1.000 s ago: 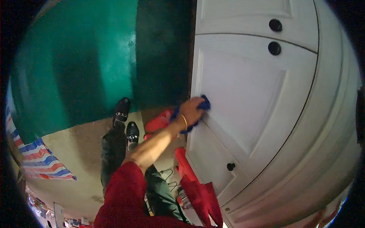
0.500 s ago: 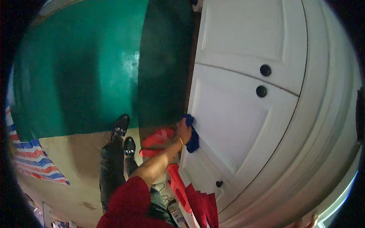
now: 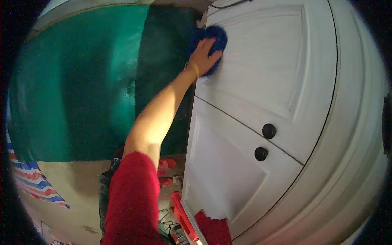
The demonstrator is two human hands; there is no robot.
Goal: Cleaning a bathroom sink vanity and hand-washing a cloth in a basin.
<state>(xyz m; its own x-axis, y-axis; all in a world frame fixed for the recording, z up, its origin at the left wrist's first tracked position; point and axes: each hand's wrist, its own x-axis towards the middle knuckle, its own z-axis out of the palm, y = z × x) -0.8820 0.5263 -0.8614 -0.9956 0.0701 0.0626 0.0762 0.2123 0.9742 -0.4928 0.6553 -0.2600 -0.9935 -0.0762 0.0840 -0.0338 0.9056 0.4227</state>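
My left hand (image 3: 206,55) reaches far forward, its arm in a red sleeve and a yellow band at the wrist. It presses a dark blue cloth (image 3: 219,36) against the far outer edge of a white cabinet door (image 3: 261,61). The fingers lie spread over the cloth, which is slightly blurred. Below this door is a second white door (image 3: 228,151). Two round black knobs, an upper one (image 3: 269,131) and a lower one (image 3: 261,154), sit on either side of the seam between the doors. My right hand is out of view.
A green mat (image 3: 81,81) covers the floor at left, with a striped sheet (image 3: 38,181) near its corner. Red items (image 3: 165,166) lie beside the cabinet's base. Nearer are a red plastic object (image 3: 183,216) and red fabric (image 3: 214,228). A dark cable (image 3: 230,5) crosses the top.
My left hand has moved the blue cloth forward from the edge of the nearer door to that of the farther one. My arm is now stretched out, and the view has shifted.
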